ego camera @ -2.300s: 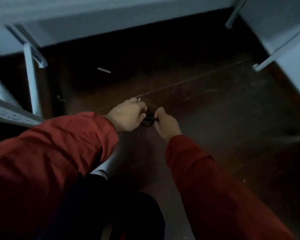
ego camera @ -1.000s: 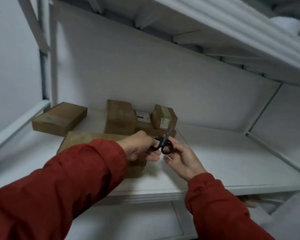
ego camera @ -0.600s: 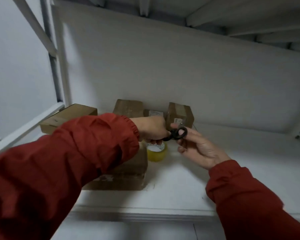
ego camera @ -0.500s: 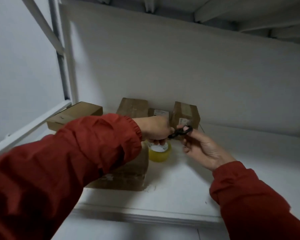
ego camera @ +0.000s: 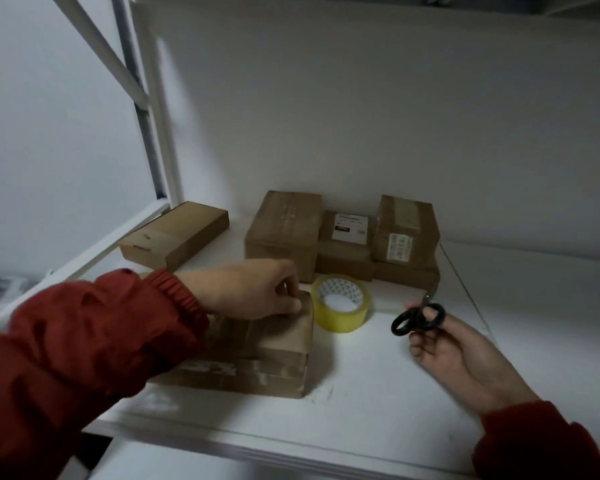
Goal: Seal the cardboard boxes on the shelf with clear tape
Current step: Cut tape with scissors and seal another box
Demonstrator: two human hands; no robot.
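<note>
Left hand (ego camera: 257,292) fingers pinch a corner of the front box (ego camera: 257,351), probably steadying it; right hand (ego camera: 458,348) fingers grip scissors (ego camera: 418,318), ready near the tape (ego camera: 340,303).

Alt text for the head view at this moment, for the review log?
A person in red sleeves works at a white shelf: the left hand touches the top far corner of the nearest cardboard box while the right hand holds black-handled scissors. A roll of clear tape lies beside that box, with more boxes behind.
</note>
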